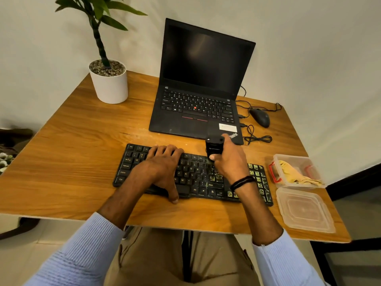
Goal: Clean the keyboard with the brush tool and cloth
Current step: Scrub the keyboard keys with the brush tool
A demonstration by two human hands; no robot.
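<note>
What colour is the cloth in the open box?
Yellowish tan cloth, seen in the head view, lying in the clear box.

Black keyboard (198, 178) lies flat near the desk's front edge, right-side keys speckled with yellowish debris. Black brush tool (214, 148) stands upright over the upper-right key rows. Yellow cloth (292, 172) sits crumpled in the clear container right of the keyboard.

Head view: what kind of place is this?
Probably a home or small-office desk. A wooden table against a plain wall holds an open laptop, a wired mouse and a potted plant; the external keyboard is being cleaned on it.
</note>
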